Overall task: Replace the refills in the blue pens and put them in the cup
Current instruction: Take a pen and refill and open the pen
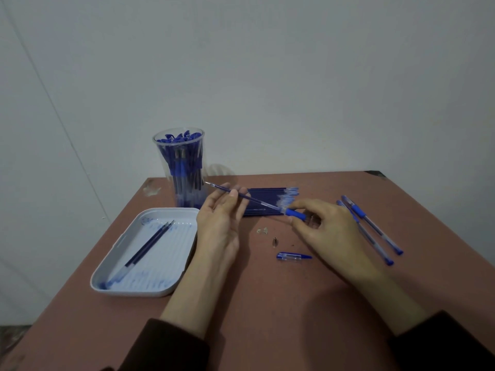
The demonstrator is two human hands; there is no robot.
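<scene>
My left hand (222,218) pinches one thin blue refill (221,187), tip towards ten o'clock, my right hand (326,226) gripping its blue-gripped clear barrel (296,214) (two blue pens (372,226) at three).

The surface (334,290) in front of you is a matt reddish-brown board, scuffed pale at its far left corner. The cup (166,162) is clear, glossy plastic. The tray (171,263) near the left edge is pale, smooth plastic, ribbed inside and smeared with blue ink. The refill (241,195) in your left hand (222,218) is a thin, smooth plastic tube. The pen (296,214) in your right hand (326,223) shows a matt blue grip that looks rubbery. Between your hands lie a small metal tip (275,242) and a glossy plastic cap (293,256). Your sleeves (166,349) are dark cloth.
</scene>
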